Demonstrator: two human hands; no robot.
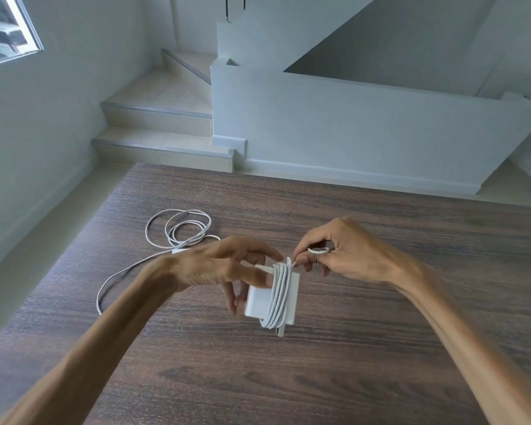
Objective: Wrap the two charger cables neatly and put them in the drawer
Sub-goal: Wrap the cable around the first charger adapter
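Observation:
A white charger block [258, 303] hangs above the dark wooden table [350, 348], with its white cable wound in several turns around it [279, 297]. My left hand [224, 271] grips the block from the left side. My right hand [344, 256] pinches the cable's free end [318, 250], which forms a small loop between thumb and fingers just right of the block's top. The second white charger cable [178, 230] lies loose on the table to the left in open coils, its tail running toward the table's left edge. No drawer is in view.
The table's far edge runs across the middle of the view, with a tiled floor beyond it. A staircase [160, 124] and a low white wall [350, 127] stand behind. A window [3, 29] is at the upper left.

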